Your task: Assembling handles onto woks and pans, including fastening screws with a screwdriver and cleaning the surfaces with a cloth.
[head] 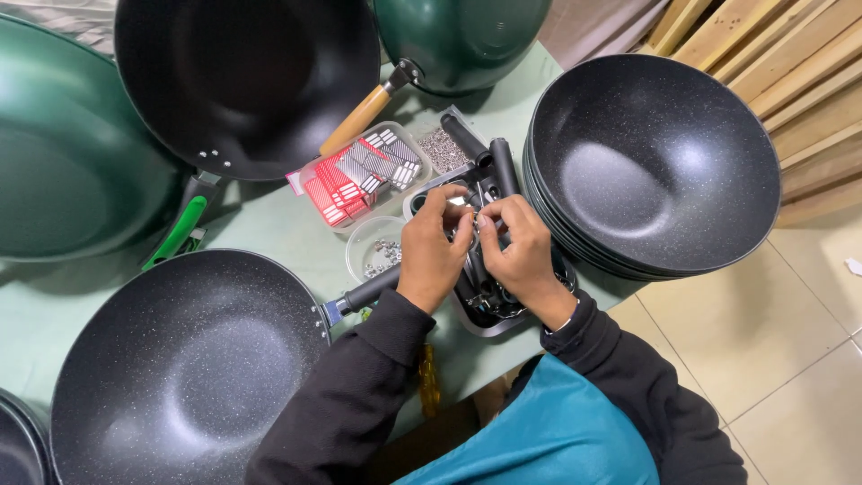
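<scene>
You are pinching a small metal fitting between both hands, left hand and right hand, above the tray of black handles; seating it needs steady alignment.

A pale green tabletop carries speckled black woks, a nested stack of handleless wok bowls, green woks, a clear box of red-and-white packets, a round tub of small metal fittings and a metal tray of black handles.
</scene>
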